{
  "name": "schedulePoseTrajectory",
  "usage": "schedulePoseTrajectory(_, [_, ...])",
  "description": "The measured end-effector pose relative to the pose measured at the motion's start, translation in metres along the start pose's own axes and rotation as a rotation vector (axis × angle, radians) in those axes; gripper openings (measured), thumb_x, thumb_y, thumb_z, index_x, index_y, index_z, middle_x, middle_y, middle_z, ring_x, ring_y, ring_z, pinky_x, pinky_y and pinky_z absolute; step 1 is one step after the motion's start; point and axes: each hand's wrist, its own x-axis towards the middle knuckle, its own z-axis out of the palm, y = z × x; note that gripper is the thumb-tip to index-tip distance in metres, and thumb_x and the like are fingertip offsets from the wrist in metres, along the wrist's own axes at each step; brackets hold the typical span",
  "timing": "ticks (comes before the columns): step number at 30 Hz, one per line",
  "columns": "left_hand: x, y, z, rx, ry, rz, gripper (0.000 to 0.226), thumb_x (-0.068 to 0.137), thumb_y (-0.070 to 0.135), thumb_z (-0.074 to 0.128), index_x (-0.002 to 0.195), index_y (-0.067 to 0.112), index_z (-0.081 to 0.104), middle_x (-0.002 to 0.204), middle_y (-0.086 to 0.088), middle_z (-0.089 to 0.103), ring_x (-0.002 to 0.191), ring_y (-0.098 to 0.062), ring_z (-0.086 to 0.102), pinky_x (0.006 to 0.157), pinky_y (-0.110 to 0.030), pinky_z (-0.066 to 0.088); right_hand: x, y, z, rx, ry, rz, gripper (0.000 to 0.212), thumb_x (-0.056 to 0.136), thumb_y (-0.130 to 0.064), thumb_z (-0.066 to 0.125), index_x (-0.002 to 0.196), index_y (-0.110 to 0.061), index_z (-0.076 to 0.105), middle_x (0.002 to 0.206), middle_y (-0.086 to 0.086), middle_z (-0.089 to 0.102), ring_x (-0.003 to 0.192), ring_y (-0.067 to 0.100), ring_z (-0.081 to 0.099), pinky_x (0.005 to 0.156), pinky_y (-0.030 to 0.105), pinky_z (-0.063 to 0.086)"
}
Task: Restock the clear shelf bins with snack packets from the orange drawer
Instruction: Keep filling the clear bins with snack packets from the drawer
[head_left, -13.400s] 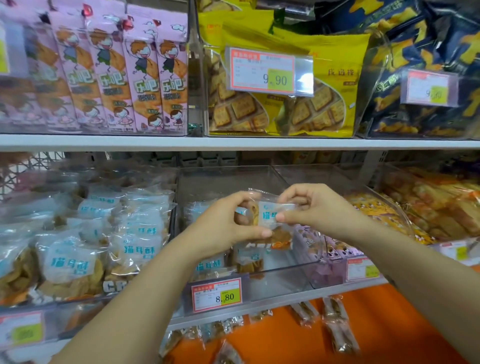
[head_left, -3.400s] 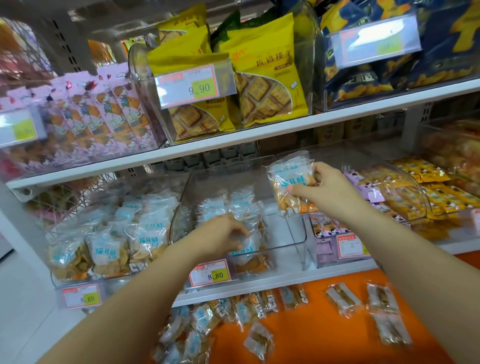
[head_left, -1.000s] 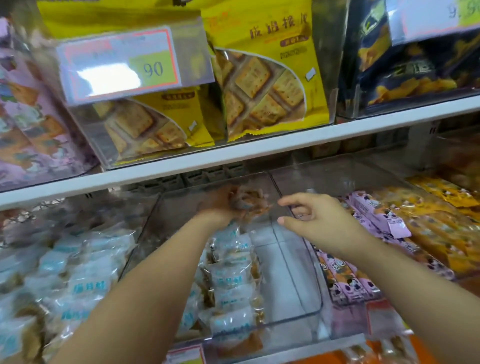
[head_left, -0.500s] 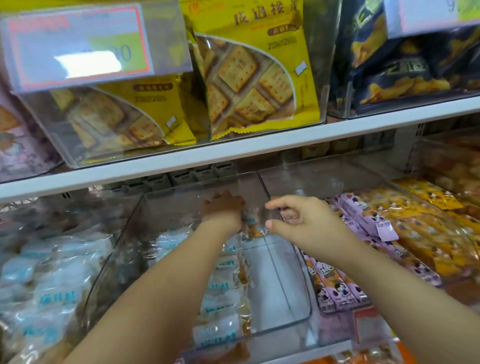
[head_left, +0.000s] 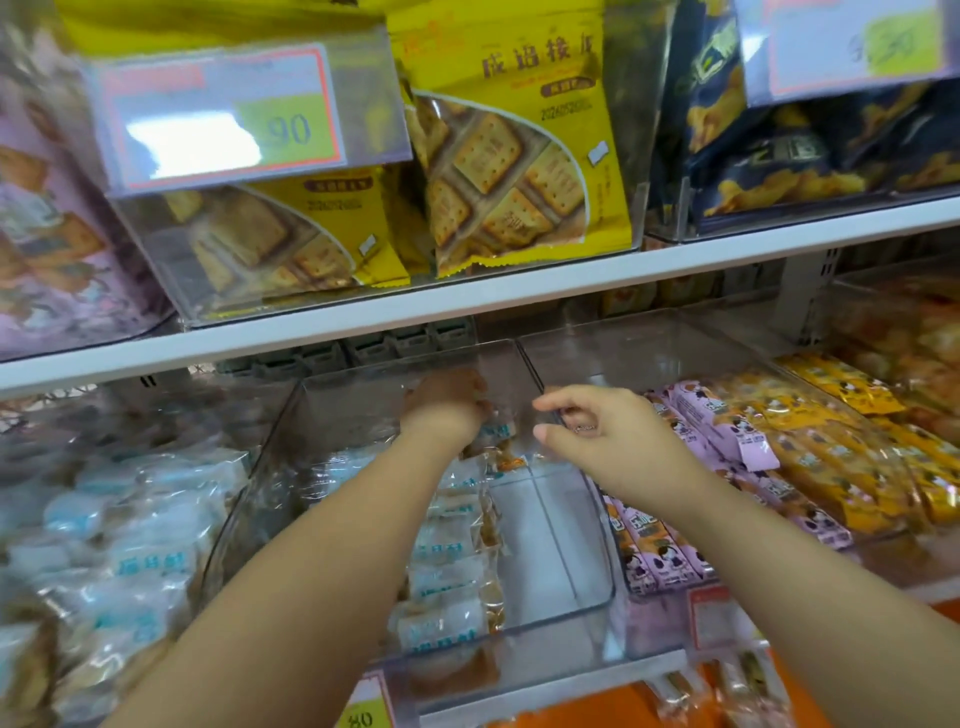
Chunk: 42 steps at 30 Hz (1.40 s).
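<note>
The left hand (head_left: 447, 410) is stretched deep into the clear bin (head_left: 550, 551), with fingers bent down on a snack packet (head_left: 496, 434) at the back; whether it is gripped cannot be told. The right hand (head_left: 608, 436) is held by the bin's right wall, fingers loosely curled, nothing held.

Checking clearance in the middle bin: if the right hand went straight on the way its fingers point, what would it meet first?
Probably the snack packet at the left hand: the right hand points leftward at it across a small gap, though depth is unclear.
</note>
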Motion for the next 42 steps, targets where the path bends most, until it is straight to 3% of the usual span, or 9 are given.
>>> schedulePoseTrajectory(4, [-0.065, 0.000, -0.024, -0.114, 0.082, 0.103, 0.025, 0.093, 0.036, 0.056, 0.116, 0.028, 0.063, 0.114, 0.004, 0.064, 0.105, -0.020, 0.061, 0.089, -0.032, 0.050, -0.018, -0.005, 0.003, -0.043, 0.129, -0.048, 0.022, 0.086, -0.019, 0.067, 0.107, -0.018, 0.070, 0.107, -0.013, 0.062, 0.101, 0.007, 0.058, 0.091, 0.017, 0.038])
schedulePoseTrajectory(7, [-0.133, -0.002, -0.031, -0.427, 0.197, 0.232, 0.015, 0.089, 0.021, 0.063, 0.102, 0.022, 0.069, 0.101, 0.007, 0.069, 0.094, -0.011, 0.063, 0.087, -0.027, 0.048, -0.044, -0.022, 0.009, -0.179, 0.292, -0.218, 0.012, 0.082, -0.015, 0.067, 0.094, -0.016, 0.072, 0.099, -0.002, 0.069, 0.098, 0.018, 0.060, 0.085, 0.015, 0.033])
schedulePoseTrajectory(10, [-0.198, -0.010, -0.026, -0.604, 0.187, 0.276, 0.016, 0.089, 0.011, 0.061, 0.093, 0.026, 0.066, 0.085, 0.017, 0.063, 0.075, 0.001, 0.059, 0.074, -0.019, 0.048, -0.082, -0.046, 0.020, -0.220, 0.302, -0.360, 0.013, 0.080, -0.018, 0.060, 0.088, -0.016, 0.070, 0.085, -0.007, 0.064, 0.084, 0.008, 0.055, 0.076, 0.009, 0.034])
schedulePoseTrajectory(13, [-0.250, -0.033, -0.015, -0.668, 0.046, 0.255, 0.023, 0.088, 0.003, 0.056, 0.093, 0.024, 0.065, 0.079, 0.017, 0.062, 0.063, 0.007, 0.055, 0.063, -0.005, 0.039, -0.126, -0.061, 0.039, -0.185, 0.201, -0.394, 0.011, 0.079, -0.017, 0.062, 0.085, -0.015, 0.070, 0.072, -0.012, 0.057, 0.069, 0.005, 0.052, 0.065, 0.005, 0.036])
schedulePoseTrajectory(16, [-0.275, -0.065, 0.001, -0.594, -0.172, 0.183, 0.019, 0.091, 0.006, 0.055, 0.103, 0.013, 0.069, 0.079, 0.011, 0.063, 0.070, -0.001, 0.055, 0.061, -0.002, 0.037, -0.161, -0.052, 0.059, -0.237, 0.009, -0.323, 0.011, 0.079, -0.024, 0.062, 0.085, -0.020, 0.070, 0.070, -0.010, 0.065, 0.064, 0.006, 0.058, 0.062, 0.019, 0.046])
schedulePoseTrajectory(22, [-0.284, -0.117, 0.068, -0.393, -0.542, 0.025, 0.018, 0.094, 0.022, 0.058, 0.110, 0.017, 0.066, 0.113, -0.002, 0.066, 0.098, -0.015, 0.061, 0.078, -0.022, 0.045, -0.174, 0.009, 0.096, -0.593, -0.628, 0.023, 0.022, 0.089, -0.029, 0.057, 0.109, -0.031, 0.065, 0.099, -0.014, 0.067, 0.083, 0.005, 0.056, 0.085, 0.029, 0.046])
schedulePoseTrajectory(27, [-0.303, -0.139, 0.125, -0.399, -0.551, -0.148, 0.027, 0.096, 0.014, 0.053, 0.122, 0.011, 0.059, 0.119, -0.005, 0.064, 0.108, -0.017, 0.060, 0.079, -0.017, 0.041, -0.191, 0.062, 0.119, -0.618, -0.739, 0.163, 0.031, 0.093, -0.025, 0.056, 0.123, -0.024, 0.059, 0.121, -0.005, 0.063, 0.104, 0.011, 0.058, 0.089, 0.024, 0.041])
schedulePoseTrajectory(34, [-0.324, -0.135, 0.139, -0.438, -0.626, -0.167, 0.025, 0.097, 0.018, 0.053, 0.121, 0.018, 0.060, 0.120, -0.002, 0.064, 0.108, -0.016, 0.060, 0.089, -0.028, 0.049, -0.218, 0.075, 0.145, -0.555, -0.845, 0.184, 0.034, 0.091, -0.027, 0.059, 0.125, -0.023, 0.057, 0.122, -0.004, 0.063, 0.109, 0.014, 0.058, 0.088, 0.023, 0.045])
schedulePoseTrajectory(42, [-0.323, -0.136, 0.149, -0.479, -0.625, -0.207, 0.026, 0.097, 0.024, 0.053, 0.122, 0.023, 0.060, 0.127, -0.001, 0.059, 0.110, -0.016, 0.057, 0.081, -0.022, 0.042, -0.208, 0.078, 0.176, -0.490, -0.860, 0.245, 0.035, 0.089, -0.021, 0.061, 0.125, -0.018, 0.059, 0.120, 0.001, 0.065, 0.107, 0.017, 0.059, 0.084, 0.022, 0.043])
